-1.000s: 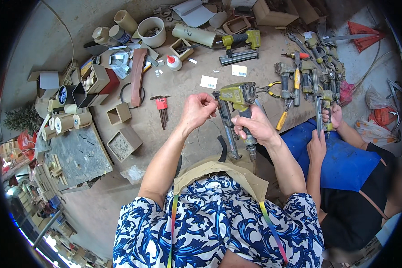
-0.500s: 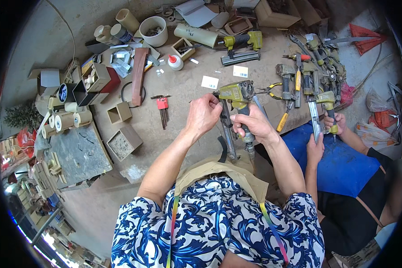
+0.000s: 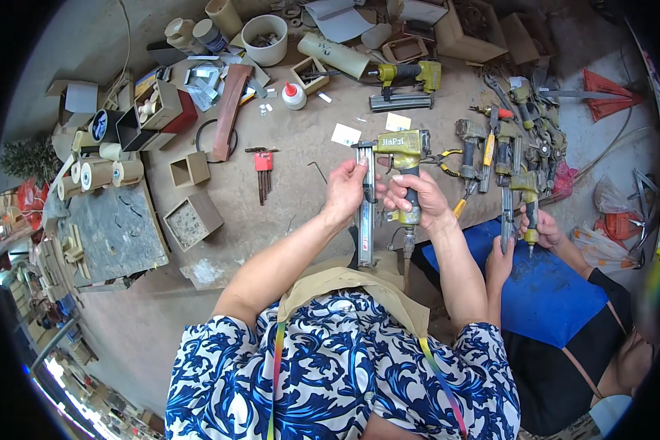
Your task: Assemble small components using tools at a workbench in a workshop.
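A yellow-green pneumatic nail gun lies on its side in my hands above the front of the bench. My right hand is closed round its dark grip, with the air hose fitting below. My left hand pinches the long silver magazine near its upper end, thumb and fingers on the rail. Left of that hand, an L-shaped hex key lies on the bench. Further left is a red holder with several hex keys. Two white labels lie just beyond the gun's head.
At the right, a co-worker's hands hold another nail gun over a blue apron. Pliers, screwdrivers and more nail guns crowd the bench there. A second nail gun, a glue bottle and a white pot stand farther back.
The nail gun has turned so its flat side and magazine face up. My left hand has shifted right, onto the magazine. The loose hex key now shows on the bench.
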`<state>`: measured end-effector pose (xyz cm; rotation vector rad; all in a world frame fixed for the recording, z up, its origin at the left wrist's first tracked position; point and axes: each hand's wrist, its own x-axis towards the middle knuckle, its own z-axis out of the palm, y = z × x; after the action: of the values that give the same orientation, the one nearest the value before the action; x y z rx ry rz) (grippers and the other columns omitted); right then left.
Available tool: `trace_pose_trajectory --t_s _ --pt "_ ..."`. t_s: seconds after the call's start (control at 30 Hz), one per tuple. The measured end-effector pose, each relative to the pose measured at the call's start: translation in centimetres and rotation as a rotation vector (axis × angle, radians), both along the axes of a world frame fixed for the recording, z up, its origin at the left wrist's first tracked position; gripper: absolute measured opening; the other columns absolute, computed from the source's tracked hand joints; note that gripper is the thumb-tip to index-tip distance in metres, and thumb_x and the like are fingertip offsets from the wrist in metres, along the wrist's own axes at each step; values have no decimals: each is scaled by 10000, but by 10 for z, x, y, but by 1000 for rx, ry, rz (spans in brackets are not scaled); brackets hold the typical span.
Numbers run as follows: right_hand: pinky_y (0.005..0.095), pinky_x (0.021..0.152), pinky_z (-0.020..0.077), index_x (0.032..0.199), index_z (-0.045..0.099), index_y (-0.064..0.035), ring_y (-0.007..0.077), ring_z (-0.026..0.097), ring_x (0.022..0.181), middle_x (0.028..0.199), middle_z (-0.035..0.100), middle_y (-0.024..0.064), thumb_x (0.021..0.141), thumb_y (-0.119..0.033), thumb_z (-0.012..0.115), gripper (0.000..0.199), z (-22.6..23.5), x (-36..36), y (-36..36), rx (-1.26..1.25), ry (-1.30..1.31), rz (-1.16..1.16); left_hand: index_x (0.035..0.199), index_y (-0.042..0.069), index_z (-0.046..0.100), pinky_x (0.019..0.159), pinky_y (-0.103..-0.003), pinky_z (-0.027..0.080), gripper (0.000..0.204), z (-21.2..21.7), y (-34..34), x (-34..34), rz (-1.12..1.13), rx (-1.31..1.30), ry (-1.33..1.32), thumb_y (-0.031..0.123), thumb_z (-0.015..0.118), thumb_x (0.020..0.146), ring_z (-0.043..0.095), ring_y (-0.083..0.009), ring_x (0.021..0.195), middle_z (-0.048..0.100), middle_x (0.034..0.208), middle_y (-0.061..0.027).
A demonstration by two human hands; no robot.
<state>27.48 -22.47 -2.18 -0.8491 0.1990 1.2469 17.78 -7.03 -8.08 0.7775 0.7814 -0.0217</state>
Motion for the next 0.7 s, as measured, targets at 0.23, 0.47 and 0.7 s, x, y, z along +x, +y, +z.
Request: trace_pose_trajectory --t_s 0.23,0.47,0.7 --pt "350 709 513 1437 519 20 111 538 520 714 554 5 1020 -73 603 435 -16 -8 7 -19 42 -48 1114 -33 604 543 -372 608 466 -16 4 10 -128 55 181 406 450 1148 727 -240 645 716 898 -138" --pt "346 719 522 1341 558 12 101 535 522 713 551 -13 1036 -105 608 330 -26 -5 -1 -15 18 -95 1153 -35 617 627 -380 615 505 -20 14 9 -118 -48 146 458 518 1115 742 -233 770 723 947 -143" --pt "327 748 516 1305 579 20 75 502 529 704 508 -40 1052 -148 594 305 -57 -3 -30 46 129 -251 1406 -61 523 835 -403 611 717 24 6 -66 -538 266 52 493 719 995 725 -287 1000 706 1162 -185"
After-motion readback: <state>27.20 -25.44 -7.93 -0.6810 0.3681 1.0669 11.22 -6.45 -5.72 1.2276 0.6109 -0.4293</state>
